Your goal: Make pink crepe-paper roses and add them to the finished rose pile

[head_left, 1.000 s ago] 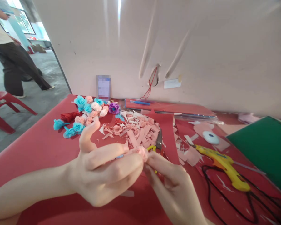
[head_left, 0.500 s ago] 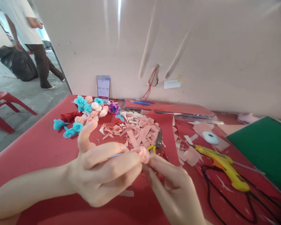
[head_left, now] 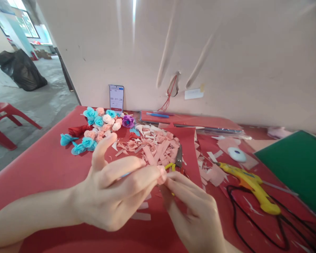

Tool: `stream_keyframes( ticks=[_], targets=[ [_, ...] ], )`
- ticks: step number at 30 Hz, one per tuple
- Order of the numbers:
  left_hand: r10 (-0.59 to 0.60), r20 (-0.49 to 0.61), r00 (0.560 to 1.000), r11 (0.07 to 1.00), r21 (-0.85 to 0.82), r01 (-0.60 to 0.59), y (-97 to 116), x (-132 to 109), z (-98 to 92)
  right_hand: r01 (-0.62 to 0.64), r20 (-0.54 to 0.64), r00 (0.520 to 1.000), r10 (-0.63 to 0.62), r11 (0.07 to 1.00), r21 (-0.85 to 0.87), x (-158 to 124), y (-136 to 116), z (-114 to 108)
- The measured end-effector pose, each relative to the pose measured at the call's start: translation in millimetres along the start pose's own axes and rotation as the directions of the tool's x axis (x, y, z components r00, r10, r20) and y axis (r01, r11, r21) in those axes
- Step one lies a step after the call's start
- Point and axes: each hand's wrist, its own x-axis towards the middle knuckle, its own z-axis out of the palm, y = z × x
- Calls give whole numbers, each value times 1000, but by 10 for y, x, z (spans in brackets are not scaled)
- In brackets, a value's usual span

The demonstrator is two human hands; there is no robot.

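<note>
A small pink paper flower (head_left: 162, 175) is held between my two hands above the red table. My left hand (head_left: 121, 193) is closed on it from the left, forefinger raised and the other fingers bent. A thin blue stick (head_left: 125, 174) shows between those fingers, mostly hidden. From the right, my right hand (head_left: 193, 207) pinches the flower's edge with thumb and fingertips. Just behind lie yellow-handled pliers (head_left: 178, 158) and a heap of pink paper scraps (head_left: 158, 146). Pale paper strips (head_left: 142, 216) lie below my left hand.
Blue, pink and purple paper flowers (head_left: 98, 121) cluster at the back left, near a phone (head_left: 116, 99) leaning on the wall. A yellow glue gun (head_left: 252, 186) with a black cord lies right, beside a green sheet (head_left: 297, 168). A red chair (head_left: 5, 114) stands far left.
My left fingers have shifted over the pink flower, covering more of it, and more paper strips show below. The person walking at the far left is out of view.
</note>
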Motion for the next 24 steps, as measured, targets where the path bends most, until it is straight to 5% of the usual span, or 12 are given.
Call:
stream_keyframes(
  ticks=[12,20,24],
  targets=[
    [-54,-188,981,995,71,68,64,-51,133,-341,205,934,293,905,255,-55,-102,16],
    [-122,-247,961,993,-28,119,77,-79,203,-346,166,934,317,918,195,-62,-96,60],
    [-156,-161,975,986,-88,144,60,-55,180,-295,168,948,271,945,141,-62,-78,18]
  ],
)
